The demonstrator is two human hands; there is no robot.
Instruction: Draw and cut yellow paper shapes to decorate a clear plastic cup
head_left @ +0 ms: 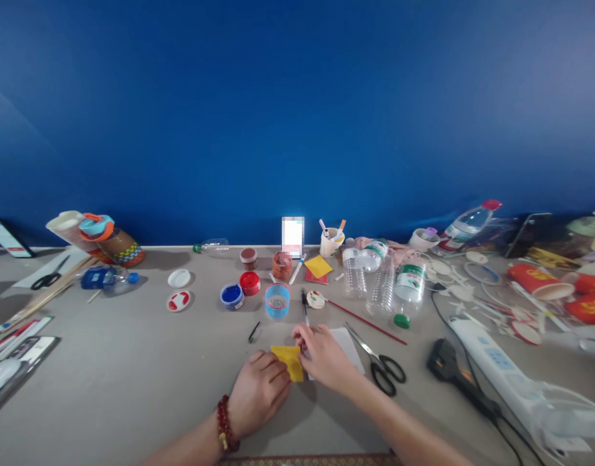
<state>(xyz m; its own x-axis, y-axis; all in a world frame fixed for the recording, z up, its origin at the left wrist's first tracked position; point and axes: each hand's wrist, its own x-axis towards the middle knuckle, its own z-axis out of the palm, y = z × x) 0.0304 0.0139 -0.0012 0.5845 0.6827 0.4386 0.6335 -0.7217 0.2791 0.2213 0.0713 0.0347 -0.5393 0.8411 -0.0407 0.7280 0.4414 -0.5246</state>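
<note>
In the head view, a small piece of yellow paper (286,357) lies on the table between my hands. My left hand (261,383), with a red bead bracelet at the wrist, has its fingers curled over the paper's lower left part and holds it down. From the other side, my right hand (323,356) pinches the paper's right edge; its fingertips are partly hidden. Beneath that hand lies a white sheet (346,349). Scissors (381,364) with black handles rest open just to the right. A black pen (304,305) points away above my right fingers, and its cap (253,332) lies to the left.
Open jars of blue paint (232,296) and red paint (249,283) stand near a cut blue-rimmed cup (277,301). A red-handled brush (363,317) lies right of them. Plastic bottles (410,285), a glue gun (460,378) and a power strip (501,369) occupy the right side.
</note>
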